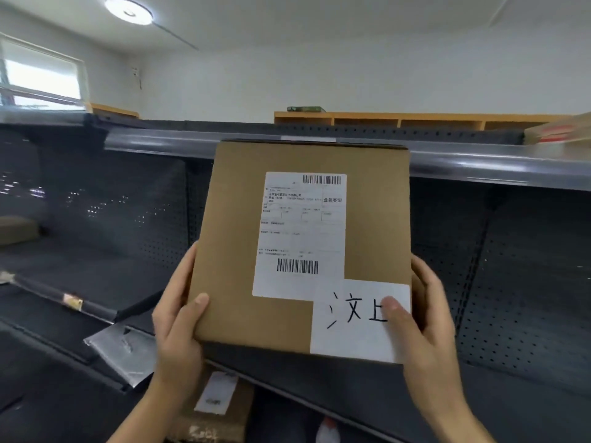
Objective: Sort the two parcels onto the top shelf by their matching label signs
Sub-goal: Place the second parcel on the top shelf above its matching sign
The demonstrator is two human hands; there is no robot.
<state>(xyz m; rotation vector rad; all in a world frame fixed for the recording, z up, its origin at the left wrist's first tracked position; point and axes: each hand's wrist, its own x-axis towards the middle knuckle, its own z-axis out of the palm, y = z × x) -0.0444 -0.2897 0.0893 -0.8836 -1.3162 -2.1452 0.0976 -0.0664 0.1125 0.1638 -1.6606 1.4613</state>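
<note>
From the head camera, we see a brown cardboard parcel held up in front of a dark metal shelving unit, its labelled face turned toward us. Our left hand grips the parcel's lower left edge, thumb on the front face, and our right hand grips the lower right edge, its thumb pressed on a white handwritten sign stuck at the bottom right corner. That sign carries two hand-drawn characters, partly covered by the thumb; above it sits a printed shipping label with barcodes. The parcel's upper edge reaches about level with the front lip of the top shelf, which runs across the scene behind it. We judge this to be the reading step: the parcel is lifted and its sign is being checked before placement. A second boxed parcel with a white tag lies low, near us, on a lower level. Another box shows at the far right on the top shelf. The next move calls for finding the matching sign along the top shelf; none is legible from here, so we cannot tell which side is right.
</note>
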